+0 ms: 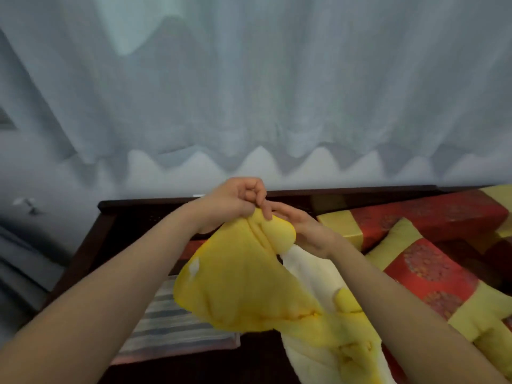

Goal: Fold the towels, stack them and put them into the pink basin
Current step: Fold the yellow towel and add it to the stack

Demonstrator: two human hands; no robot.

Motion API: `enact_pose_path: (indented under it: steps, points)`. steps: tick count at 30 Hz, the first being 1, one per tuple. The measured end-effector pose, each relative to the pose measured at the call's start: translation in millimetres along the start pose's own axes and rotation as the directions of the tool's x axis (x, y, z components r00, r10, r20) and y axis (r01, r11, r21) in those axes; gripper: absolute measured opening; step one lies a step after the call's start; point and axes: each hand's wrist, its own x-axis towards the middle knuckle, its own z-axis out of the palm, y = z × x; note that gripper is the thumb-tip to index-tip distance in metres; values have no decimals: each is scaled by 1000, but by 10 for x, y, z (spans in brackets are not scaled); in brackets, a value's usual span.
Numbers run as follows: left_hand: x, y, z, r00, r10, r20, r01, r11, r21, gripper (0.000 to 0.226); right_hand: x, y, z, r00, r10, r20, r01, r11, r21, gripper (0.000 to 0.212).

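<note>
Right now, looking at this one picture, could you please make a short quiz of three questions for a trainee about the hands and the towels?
1. True or false: both hands hold the yellow towel up in the air.
2. Which towel lies flat under the left forearm? A) striped towel B) green towel C) black towel
3. Fill in: below the right hand hangs a ____ coloured towel.

Key
1. True. The left hand and the right hand pinch it together at its top edge.
2. A, the striped towel.
3. Cream, the cream towel. The pink basin is not in view.
</note>
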Motion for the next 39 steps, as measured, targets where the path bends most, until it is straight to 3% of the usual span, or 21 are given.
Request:
enact_pose_path:
  steps: [2, 3, 5, 7, 9, 12, 15, 18, 21, 25, 28, 31, 34, 39]
  points:
    - [-88, 198, -133, 996, 29, -81, -27, 999, 18, 29, -16, -239, 76, 996, -14, 88, -3, 981, 196, 44]
    - [-112, 254, -176, 992, 43, -118, -41, 999, 16, 28, -17, -307, 90, 993, -18, 114, -10, 972, 236, 54]
    - [-209, 377, -256, 975, 77, -208, -76, 997, 16, 26, -21, -443, 163, 994, -39, 99, 27, 992, 127, 76]
    - [-291, 428, -323, 948, 97, -303, -100, 995, 4, 24, -26, -574, 279, 995, -97, -17, 96, 992, -78, 49]
    - [-353, 413, -392, 901, 120, -417, -101, 993, 68, 21, -9, -683, 379, 980, -160, -118, 144, 981, -127, 29]
    - [-452, 201, -450, 864, 74, -497, 29, 980, 197, 31, -15, -856, 437, 955, -185, -232, 198, 980, 34, 27]
    - [-532, -181, -327, 925, -101, -365, 235, 910, 343, 54, -17, -984, 455, 942, -182, -282, 205, 977, 54, 23]
    - [-632, -551, -185, 902, -288, -323, 421, 753, 505, 39, -40, -1049, 453, 930, -201, -307, 191, 980, -63, 17]
    - [-746, -748, -349, 864, -310, -398, 472, 775, 420, 25, -79, -1103, 396, 890, -251, -381, 176, 959, -221, 12]
    - [-908, -405, -782, 808, -183, -560, 279, 956, 91, 17, -78, -1272, 153, 757, -403, -514, 125, 862, -492, 10]
    - [-955, 204, -1005, 775, -25, -631, 79, 995, 58, 11, -115, -1603, -2, 633, -526, -568, 65, 768, -638, 8]
    - [-996, 836, -1205, 732, 129, -669, -98, 992, 84, 14, -200, -2051, -54, 485, -668, -565, 90, 680, -728, 10]
    - [-1054, 1379, -1300, 693, 290, -660, -258, 955, 148, 12, -251, -2416, 3, 308, -765, -566, 204, 634, -746, 11]
    - [-1071, 1907, -1216, 520, 458, -721, -494, 850, 184, 10, -302, -2679, 203, 64, -801, -595, 459, 554, -695, 22]
